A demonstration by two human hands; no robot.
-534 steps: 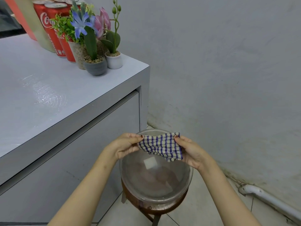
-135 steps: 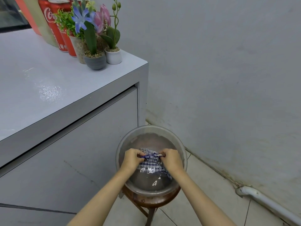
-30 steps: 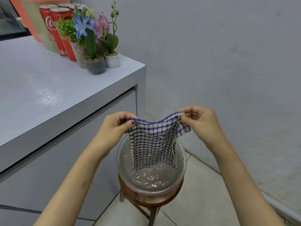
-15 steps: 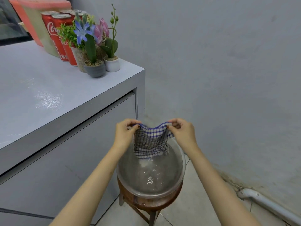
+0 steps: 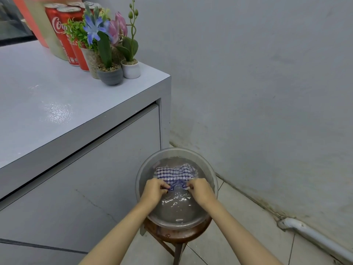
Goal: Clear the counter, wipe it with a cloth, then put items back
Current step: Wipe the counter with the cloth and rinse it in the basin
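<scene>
Both hands are down in the bowl (image 5: 176, 152), which holds water and sits on a round wooden stool (image 5: 177, 235) on the tiled floor (image 5: 238, 236), just beside the front corner of the desk (image 5: 47, 83). The left hand (image 5: 155, 191) pinches the near edge of the cloth (image 5: 174, 173) with curled fingers, and the right hand (image 5: 200, 190) grips the same edge just beside it. The two hands are close together, with a short bunched stretch of fabric between them. The cloth, a blue and white check, lies spread in the water on the far side of the bowl, away from the person. The water between and below the hands is rippled.

At the far corner of the desk stands a tight cluster. A grey pot (image 5: 110, 75) with a blue flower is at the front, and a white pot (image 5: 131, 69) with a budded green stem is just to its right. A speckled pot (image 5: 91, 62) is behind them, and the pink bloom above it may be its own — I cannot tell. Red cans (image 5: 60, 35) stand upright behind the pots. Behind the cans is a tall orange and beige thing (image 5: 38, 25), cut off by the top edge. A wet-looking sheen shows on the bare desk top nearer the person.

A grey wall (image 5: 267, 73) runs along the right. A white pipe (image 5: 315, 237) lies at its foot, well apart from the stool.
</scene>
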